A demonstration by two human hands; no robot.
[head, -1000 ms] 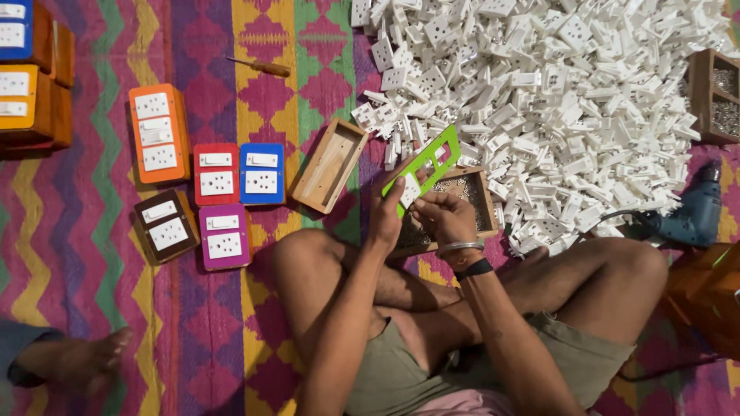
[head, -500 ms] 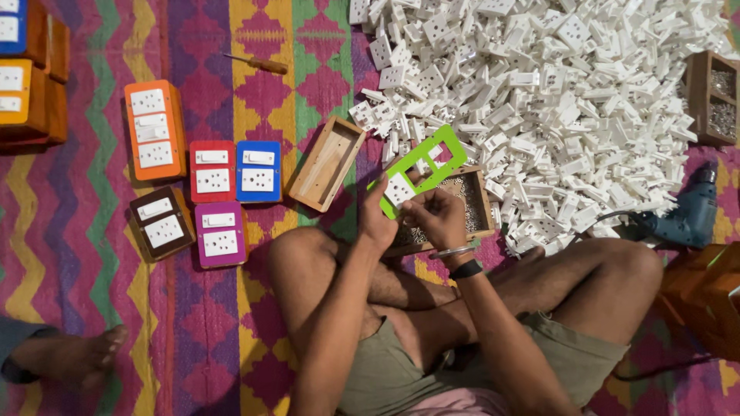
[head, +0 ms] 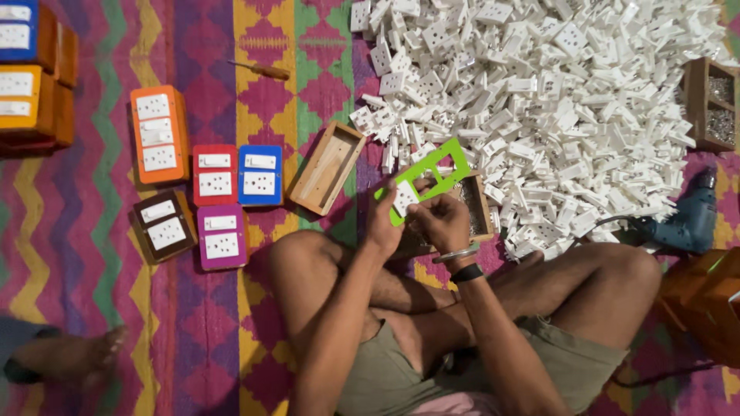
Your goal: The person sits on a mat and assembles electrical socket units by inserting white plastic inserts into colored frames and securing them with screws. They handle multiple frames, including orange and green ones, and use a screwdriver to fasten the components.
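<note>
I sit cross-legged on a patterned mat. A green cover plate (head: 443, 167) with rectangular cut-outs is held up in front of me. My left hand (head: 383, 219) grips its lower left end, thumb by a white socket module (head: 403, 197) seated in the plate. My right hand (head: 442, 221) holds the plate's lower edge beside it, wearing a bangle and a dark wristband. Under my hands a wooden box (head: 476, 209) is partly hidden.
A big heap of white socket modules (head: 539, 100) fills the upper right. An empty wooden box (head: 327, 167) lies left of my hands. Finished coloured boards (head: 216, 192), a screwdriver (head: 258, 70), a blue drill (head: 690, 219) and another person's foot (head: 73, 358) surround me.
The green plate has tilted and dropped slightly toward my lap, and both hands have shifted down with it. The foot at lower left moved a little.
</note>
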